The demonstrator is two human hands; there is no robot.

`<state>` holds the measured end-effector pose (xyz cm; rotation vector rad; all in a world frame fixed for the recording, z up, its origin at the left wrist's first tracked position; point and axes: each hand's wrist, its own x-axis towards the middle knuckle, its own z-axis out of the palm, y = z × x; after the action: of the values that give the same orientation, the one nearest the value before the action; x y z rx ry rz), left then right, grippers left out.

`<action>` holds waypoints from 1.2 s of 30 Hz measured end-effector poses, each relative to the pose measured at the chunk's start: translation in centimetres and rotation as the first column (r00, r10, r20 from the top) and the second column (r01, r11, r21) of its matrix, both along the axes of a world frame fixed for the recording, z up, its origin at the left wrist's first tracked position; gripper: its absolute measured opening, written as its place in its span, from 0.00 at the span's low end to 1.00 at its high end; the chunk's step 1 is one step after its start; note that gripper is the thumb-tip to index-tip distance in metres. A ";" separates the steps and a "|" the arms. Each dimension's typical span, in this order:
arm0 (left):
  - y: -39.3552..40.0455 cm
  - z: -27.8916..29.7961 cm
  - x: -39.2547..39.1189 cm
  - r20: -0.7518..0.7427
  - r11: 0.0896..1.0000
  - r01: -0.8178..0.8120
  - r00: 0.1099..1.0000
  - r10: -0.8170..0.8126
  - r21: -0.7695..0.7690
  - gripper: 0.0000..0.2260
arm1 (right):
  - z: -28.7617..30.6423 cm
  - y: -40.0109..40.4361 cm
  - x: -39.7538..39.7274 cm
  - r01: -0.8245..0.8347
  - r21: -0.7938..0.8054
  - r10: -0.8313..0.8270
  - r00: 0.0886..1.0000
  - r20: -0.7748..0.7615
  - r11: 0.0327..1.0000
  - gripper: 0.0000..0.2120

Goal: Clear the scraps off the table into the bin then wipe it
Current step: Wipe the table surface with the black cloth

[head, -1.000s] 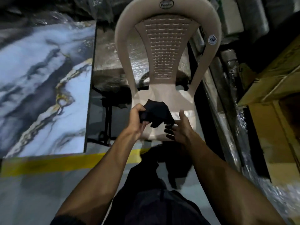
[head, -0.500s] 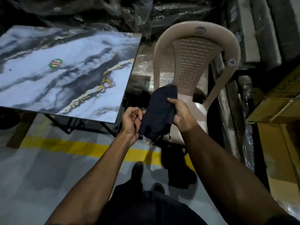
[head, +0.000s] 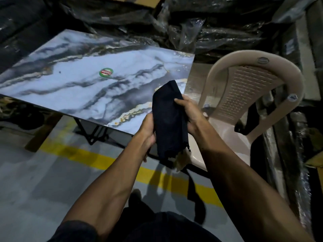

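So since a moment back the whole view has swung off the chair (head: 248, 95) and onto the table (head: 73, 91), and the cloth (head: 168, 119) has come up with it. Both hands are on it now. Left hand (head: 148, 131) grips the lower left edge, fingers curled round. Right hand (head: 189, 114) pinches it from the right side, thumb across the front. It hangs upright between them, folded into a long dark wad, just above the table's near corner.

My read: scraps look mostly dealt with and this is the wipe about to start. No bin in view, so can't say where that is.

Only one view, so that's all of it. Tabletop is a marble-print slab, blue-white with dark and gold veins, off to the left of the hands. A round green-and-red sticker (head: 106, 73) sits well beyond the left hand, and a tiny dark speck (head: 60, 72) further left, maybe a leftover scrap. Chair is right of the right hand. A yellow line (head: 83, 154) on the grey floor runs under the forearms. Plastic-wrapped stuff (head: 201, 28) is piled behind the table.
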<state>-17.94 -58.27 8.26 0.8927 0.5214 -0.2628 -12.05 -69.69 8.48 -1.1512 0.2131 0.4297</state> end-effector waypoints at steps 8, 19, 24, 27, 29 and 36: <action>10.7 -0.1 4.2 0.067 0.987 0.062 0.996 -0.053 -0.146 0.19 | 1.0 10.0 1.6 0.064 -0.288 -0.035 0.994 0.105 0.955 0.09; 16.9 0.2 10.4 0.258 0.976 -0.095 0.965 0.042 0.195 0.08 | -0.5 15.9 6.8 0.318 -0.371 -0.197 0.924 0.329 0.873 0.04; 20.3 0.4 14.5 0.314 0.851 -0.162 0.949 -0.004 0.499 0.11 | -1.4 15.7 11.9 0.361 -0.407 -0.260 0.923 0.284 0.839 0.09; 22.2 0.8 17.3 0.273 0.788 -0.141 0.962 -0.035 0.599 0.08 | -1.3 15.1 15.0 0.356 -0.409 -0.255 0.925 0.282 0.840 0.09; 23.1 1.3 19.0 0.233 0.765 -0.101 0.970 -0.066 0.636 0.05 | -1.0 14.5 17.1 0.350 -0.414 -0.248 0.927 0.281 0.840 0.10; 25.3 0.7 22.3 0.144 0.734 0.024 0.976 -0.165 0.679 0.06 | -2.0 12.6 22.4 0.236 -0.491 -0.179 0.971 0.161 0.838 0.08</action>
<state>4.39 -32.93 8.98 1.6507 0.3836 -0.0651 10.33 -57.11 6.50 -1.6488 0.3677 0.1110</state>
